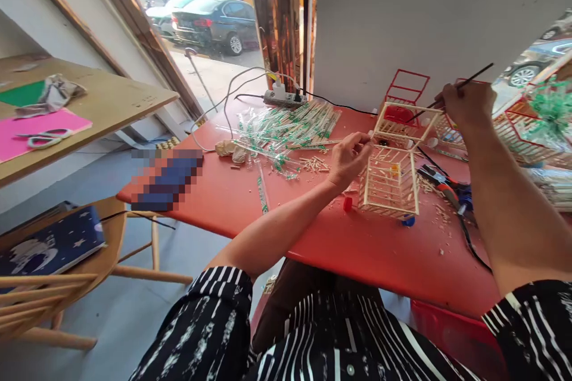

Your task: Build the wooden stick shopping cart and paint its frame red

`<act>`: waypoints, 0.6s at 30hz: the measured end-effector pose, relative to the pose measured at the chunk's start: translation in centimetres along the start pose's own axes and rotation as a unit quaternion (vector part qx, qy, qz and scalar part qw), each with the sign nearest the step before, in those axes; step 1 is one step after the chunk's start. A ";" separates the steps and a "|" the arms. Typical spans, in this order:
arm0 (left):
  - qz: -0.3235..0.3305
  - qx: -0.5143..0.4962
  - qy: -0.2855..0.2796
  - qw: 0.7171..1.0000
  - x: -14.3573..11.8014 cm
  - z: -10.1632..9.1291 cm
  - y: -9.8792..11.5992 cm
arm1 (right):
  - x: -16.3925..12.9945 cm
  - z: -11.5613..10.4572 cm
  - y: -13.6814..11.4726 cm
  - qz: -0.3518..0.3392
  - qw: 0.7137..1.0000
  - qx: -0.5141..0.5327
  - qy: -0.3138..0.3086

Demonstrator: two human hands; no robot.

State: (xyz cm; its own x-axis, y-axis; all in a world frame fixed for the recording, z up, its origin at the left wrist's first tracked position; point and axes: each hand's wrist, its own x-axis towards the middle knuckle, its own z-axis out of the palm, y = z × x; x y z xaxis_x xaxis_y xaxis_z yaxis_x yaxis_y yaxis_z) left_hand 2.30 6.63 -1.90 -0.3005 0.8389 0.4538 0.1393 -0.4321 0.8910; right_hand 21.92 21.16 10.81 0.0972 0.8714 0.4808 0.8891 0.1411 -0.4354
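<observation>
A small model built of pale wooden sticks [388, 205] stands on the red table, with an open stick frame raised at its far side. My left hand [351, 158] is closed, its fingertips pinching the left corner of that raised frame. In my right hand [469, 104] is a thin dark paintbrush [479, 72], slanting down to the left. Its tip reaches over the far frame, near something red [397, 113] seen through the sticks; whether they touch I cannot tell. Behind stands a red stick frame [407, 86].
Wrapped chopsticks [308, 122] and torn wrappers are heaped beside a power strip [283, 98]. Short stick pieces [315, 164], a red cap [347, 204], a blue cap [408, 221] and pliers [435, 178] lie around the model. Another stick model [522, 131] stands at right.
</observation>
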 end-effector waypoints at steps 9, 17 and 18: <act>-0.013 0.032 0.007 0.999 -0.4 -0.3 0.0 | -2.4 -0.5 -0.3 0.051 0.979 0.190 -0.049; -0.007 0.034 0.019 0.999 -0.7 -0.2 0.1 | -2.0 -0.6 1.2 0.042 0.971 0.226 -0.063; -0.004 0.029 0.019 0.999 -0.7 -0.2 0.1 | -1.9 -0.6 1.5 0.043 0.972 0.223 -0.066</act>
State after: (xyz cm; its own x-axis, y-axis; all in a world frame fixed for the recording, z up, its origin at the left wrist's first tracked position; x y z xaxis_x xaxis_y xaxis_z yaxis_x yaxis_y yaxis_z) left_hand 2.29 5.98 -2.16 -0.3378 0.8285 0.4466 0.1913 -0.4042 0.8945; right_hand 23.35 19.43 9.62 0.0782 0.9378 0.3384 0.5950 0.2285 -0.7706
